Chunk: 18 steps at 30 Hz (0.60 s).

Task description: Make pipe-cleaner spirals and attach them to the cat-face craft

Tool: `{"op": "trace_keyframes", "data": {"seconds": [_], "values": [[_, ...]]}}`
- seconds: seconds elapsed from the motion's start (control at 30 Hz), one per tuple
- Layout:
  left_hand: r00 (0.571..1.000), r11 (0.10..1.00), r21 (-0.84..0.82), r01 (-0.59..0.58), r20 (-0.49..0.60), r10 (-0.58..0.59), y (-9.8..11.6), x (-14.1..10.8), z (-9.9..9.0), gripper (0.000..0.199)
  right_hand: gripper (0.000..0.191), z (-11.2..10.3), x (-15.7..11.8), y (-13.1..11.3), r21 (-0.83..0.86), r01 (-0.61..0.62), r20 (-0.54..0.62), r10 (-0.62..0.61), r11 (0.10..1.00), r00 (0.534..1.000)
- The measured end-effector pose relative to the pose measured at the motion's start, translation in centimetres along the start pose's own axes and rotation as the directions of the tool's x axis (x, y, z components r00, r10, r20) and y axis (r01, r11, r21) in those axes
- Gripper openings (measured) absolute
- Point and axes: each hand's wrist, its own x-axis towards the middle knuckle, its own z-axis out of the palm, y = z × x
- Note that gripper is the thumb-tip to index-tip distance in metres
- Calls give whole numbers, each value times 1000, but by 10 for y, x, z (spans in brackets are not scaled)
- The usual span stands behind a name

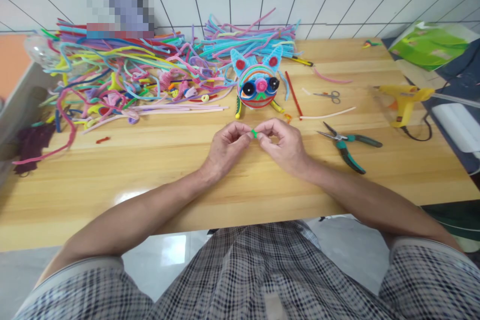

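Note:
Between the fingertips of both hands is a short green piece of pipe cleaner (254, 133), mostly covered by the fingers. My left hand (229, 147) pinches its left end and my right hand (284, 144) its right end, just above the wooden table. Right behind them stands a pipe-cleaner animal figure (258, 87) with light-blue ears, dark round eyes, a pink nose and a red mouth. A dark red pipe cleaner (293, 95) and a pale one (328, 113) lie to the right of the figure.
Heaped pipe cleaners (123, 75) cover the back left, with a blue and pink bundle (251, 40) beside them. On the right lie pliers (341, 138), small scissors (332, 96) and a yellow glue gun (407, 102) with a cord. A green package (431, 45) sits at the far right corner.

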Motion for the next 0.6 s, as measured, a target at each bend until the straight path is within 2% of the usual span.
{"op": "trace_keyframes", "data": {"seconds": [0.13, 0.33, 0.5, 0.6], "values": [[999, 999, 40, 21, 45, -23, 4, 1, -3, 19, 7, -4, 2, -1, -61, 39, 26, -38, 997, 999], [992, 993, 96, 67, 103, -77, 5, 6, -8, 19, 15, -11, 6, 2, -160, 164, 108, -148, 973, 983], [987, 981, 190, 47, 140, -74, 4, 6, -10, 15, 17, -13, 7, 7, -190, 268, 174, -236, 945, 956], [985, 969, 247, -6, 169, -37, 3, 4, -10, 15, 17, -13, 6, 7, -186, 258, 197, -222, 948, 955]]}}
